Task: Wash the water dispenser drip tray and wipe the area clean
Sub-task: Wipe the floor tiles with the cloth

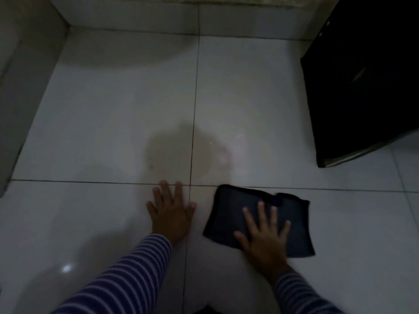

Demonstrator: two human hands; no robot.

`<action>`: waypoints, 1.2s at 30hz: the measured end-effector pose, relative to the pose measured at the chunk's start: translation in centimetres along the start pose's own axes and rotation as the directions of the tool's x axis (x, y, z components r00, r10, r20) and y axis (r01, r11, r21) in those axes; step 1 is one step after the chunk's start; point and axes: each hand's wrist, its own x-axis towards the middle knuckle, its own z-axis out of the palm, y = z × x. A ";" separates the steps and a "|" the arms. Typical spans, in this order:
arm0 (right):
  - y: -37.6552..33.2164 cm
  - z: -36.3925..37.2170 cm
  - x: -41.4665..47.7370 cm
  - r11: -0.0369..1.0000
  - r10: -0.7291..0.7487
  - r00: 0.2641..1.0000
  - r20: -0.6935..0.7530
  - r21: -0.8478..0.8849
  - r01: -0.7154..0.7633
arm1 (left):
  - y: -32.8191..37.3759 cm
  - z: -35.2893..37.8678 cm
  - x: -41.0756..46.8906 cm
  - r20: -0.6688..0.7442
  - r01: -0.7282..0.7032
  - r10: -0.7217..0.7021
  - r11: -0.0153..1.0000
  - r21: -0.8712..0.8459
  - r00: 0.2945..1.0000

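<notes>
A dark folded cloth (235,209) lies flat on the white tiled floor (113,109). My right hand (264,230) presses down on it with fingers spread, covering its near right part. My left hand (171,210) rests flat on the bare tile to the left of the cloth, fingers apart, holding nothing. A brownish wet patch (181,148) spreads on the floor just beyond both hands, across a grout line. No drip tray is in view.
A black appliance base (367,87) stands at the right on the floor. A skirting wall (136,17) runs along the back, and a pale cabinet side (20,87) closes off the left. The light is dim.
</notes>
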 end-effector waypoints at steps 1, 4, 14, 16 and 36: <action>1.6 -0.1 0.2 0.997 0.071 0.997 -0.005 0.003 -0.071 | 0.1 0.1 0.2 0.022 0.010 -0.010 1.000 0.002 1.000; 2.7 -1.1 3.4 0.963 0.236 0.971 -0.032 0.140 -0.229 | 0.1 0.3 0.8 0.069 0.030 -0.030 1.000 0.000 0.997; -6.2 1.9 -2.6 0.941 -0.323 0.946 0.007 -0.099 0.322 | -0.4 0.2 1.0 0.118 0.061 -0.053 0.996 -0.063 0.992; -1.9 2.9 -3.9 0.959 -0.279 0.958 -0.068 -0.077 0.273 | -0.3 0.1 1.0 0.124 0.060 -0.050 0.995 -0.079 0.991; 2.2 1.6 -2.2 0.997 0.030 0.980 -0.196 0.077 -0.015 | 0.3 0.8 0.8 -0.003 0.077 -0.077 0.997 0.009 0.997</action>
